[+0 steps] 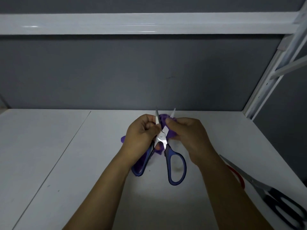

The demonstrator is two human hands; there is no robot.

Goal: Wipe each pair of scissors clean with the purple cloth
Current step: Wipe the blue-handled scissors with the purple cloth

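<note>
Blue-handled scissors are held above the white table, blades spread apart and pointing away from me. My left hand grips the left blade near the pivot. My right hand pinches the purple cloth around the right blade. More of the cloth hangs below and behind my left hand, partly hidden. A second pair with black handles lies on the table at the lower right. A red piece, perhaps a third pair's handle, shows from under my right forearm.
The white table runs back to a dark grey wall. A white shelf bar crosses overhead. A white metal frame post rises at the right rear corner.
</note>
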